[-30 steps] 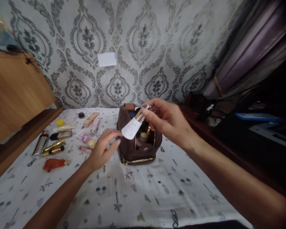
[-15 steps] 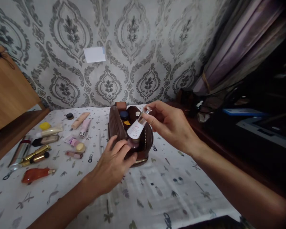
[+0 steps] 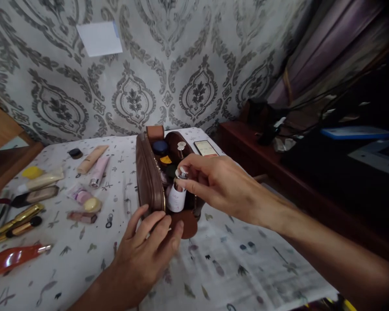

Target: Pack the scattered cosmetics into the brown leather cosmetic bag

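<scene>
At far left, an orange bottle [image 3: 17,258] lies on its side on the patterned cloth [image 3: 246,276], w/ two gold tubes [image 3: 17,221] just behind it. Next come a dark-capped tube [image 3: 35,196], a yellow item [image 3: 32,172], a small dark jar [image 3: 75,153], a peach tube [image 3: 92,159] and a pink tube [image 3: 99,172], all apart from the bag.

The person's left hand [image 3: 145,246] is at the near left corner of the open brown bag [image 3: 145,172], fingers a bit spread over the edge, thumb by the flap [image 3: 189,226]. Grip there looks light; if it slips, bag could prob. slide or tip under a push from above.

The white bottle [image 3: 176,198] is in the bag's mouth, near end, slightly tilted; can't tell if its base touches anything inside. The right hand [image 3: 220,185] pinches its shiny cap, thumb vs. fingertips. Main risk: smooth cap slips or comes loose, b/c all hold is up top. Could also knock the blue-lidded jar [image 3: 160,147] or snag on the zip.

Behind, right of bag: a phone [image 3: 207,148], partly hidden by that hand.
</scene>
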